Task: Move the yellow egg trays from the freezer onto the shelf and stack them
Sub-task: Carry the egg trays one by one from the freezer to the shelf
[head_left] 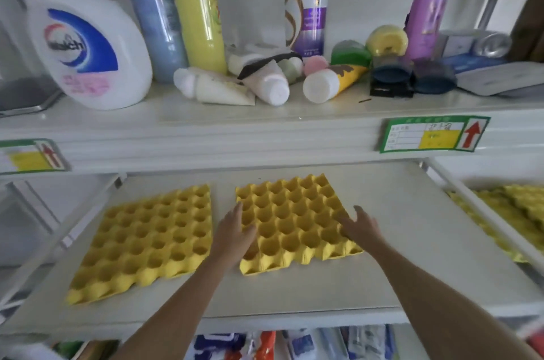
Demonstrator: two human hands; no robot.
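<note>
Two yellow egg trays lie flat, side by side, on the white middle shelf (397, 242). The left tray (147, 239) rests alone, a narrow gap from the other. On the right tray (291, 221) both my hands rest: my left hand (235, 234) lies on its left edge, fingers stretched forward, and my right hand (360, 225) sits on its right edge with fingers spread. Neither hand curls around the tray. More yellow egg trays (512, 212) are piled in the neighbouring shelf bay at the far right.
The upper shelf (265, 135) overhangs closely, loaded with a white detergent jug (88, 50), tall bottles (306, 0), tubes and jars. Green price labels (432, 134) hang on its front edge. Packaged goods (294, 343) fill the shelf below.
</note>
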